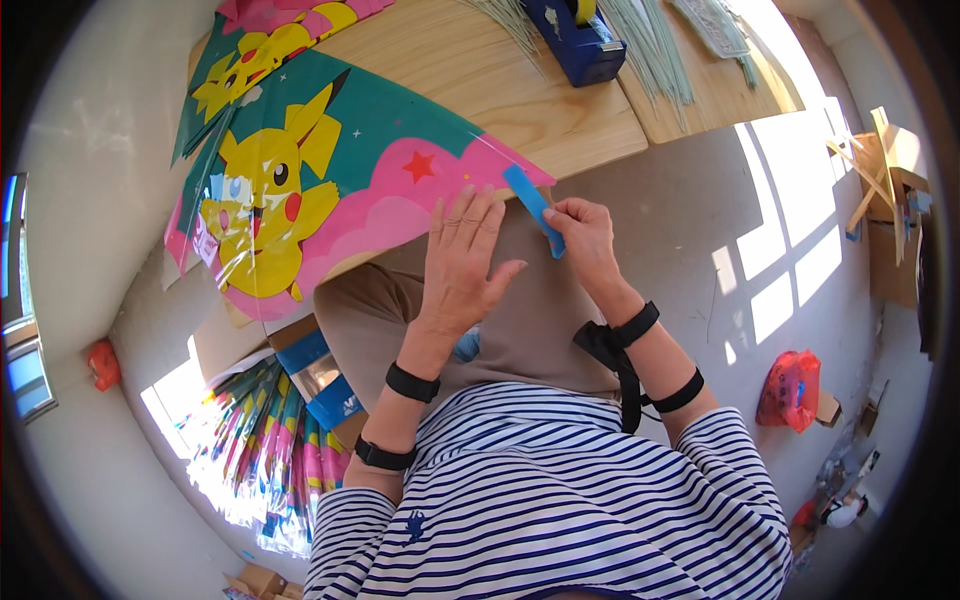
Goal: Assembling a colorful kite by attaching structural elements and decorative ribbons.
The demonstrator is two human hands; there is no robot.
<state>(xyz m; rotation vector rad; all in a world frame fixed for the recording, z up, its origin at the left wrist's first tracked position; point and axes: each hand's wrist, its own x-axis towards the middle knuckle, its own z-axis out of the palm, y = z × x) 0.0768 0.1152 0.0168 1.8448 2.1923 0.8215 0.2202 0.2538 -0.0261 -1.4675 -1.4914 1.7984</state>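
Note:
Across the table's near edge lies a triangular printed sheet (pixel 345 195), like a kite sail, in green and pink with a yellow cartoon creature. My left hand (pixel 462 260) is flat, fingers stretched out, fingertips over the sheet's pink near edge. Between thumb and fingers, my right hand (pixel 585 240) pinches a short blue strip (pixel 525 195). The strip's upper end overlaps the sheet's pointed right corner; its lower end hangs below my fingers. Whether the strip is stuck to the corner, I cannot tell.
A blue tape dispenser (pixel 585 50) stands on the wooden table (pixel 500 75), beside bundles of thin pale rods (pixel 650 50). More printed sheets (pixel 265 50) lie at the far left. Below left, folded colourful pieces (pixel 265 450) are heaped near a blue box (pixel 320 375). A red bag (pixel 790 390) rests on the floor.

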